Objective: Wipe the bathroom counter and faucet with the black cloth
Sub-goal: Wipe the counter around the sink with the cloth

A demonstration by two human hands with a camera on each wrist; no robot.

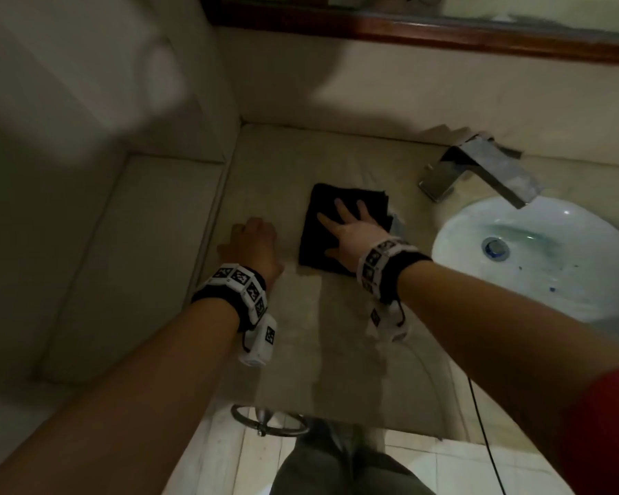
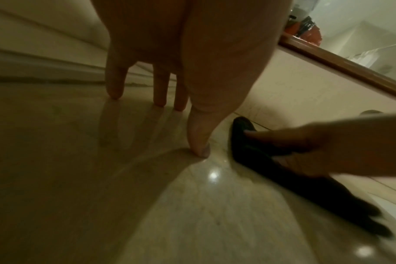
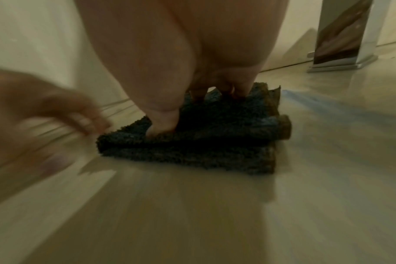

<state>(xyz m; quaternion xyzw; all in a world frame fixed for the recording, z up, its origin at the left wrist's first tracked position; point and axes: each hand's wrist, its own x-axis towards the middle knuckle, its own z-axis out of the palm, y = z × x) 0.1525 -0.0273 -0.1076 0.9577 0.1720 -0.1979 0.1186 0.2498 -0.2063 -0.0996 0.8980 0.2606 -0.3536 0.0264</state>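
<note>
The right hand's fingers (image 1: 340, 210) lie straight and spread, pressed flat on the black cloth (image 1: 318, 241), with the thumb also down on the fabric in the right wrist view. The right hand (image 1: 351, 234) thus covers the near right part of the cloth and holds nothing curled. The cloth is folded into a thick rectangle, its layered edges showing in the right wrist view (image 3: 215, 142), and it lies flat on the desk (image 1: 336, 344) under these fingers.

The left hand's fingers (image 2: 115, 85) are extended downward, their tips touching the bare desk surface, the thumb tip touching it too; they hold nothing. The left hand (image 1: 254, 244) rests just beside the cloth, on its left, apart from it by a narrow strip of desk.

Beyond the right fingers and to their right stands the chrome faucet (image 1: 479, 169), its square base on the desk and its flat spout reaching over the white sink (image 1: 479, 216). The sink's drain (image 1: 495, 247) sits in the middle of the bowl. Behind the fingers a pale wall rises to a wooden mirror frame (image 1: 444, 33). Left of the left hand the desk meets a side wall. Both wrists wear bands with black-and-white markers.
</note>
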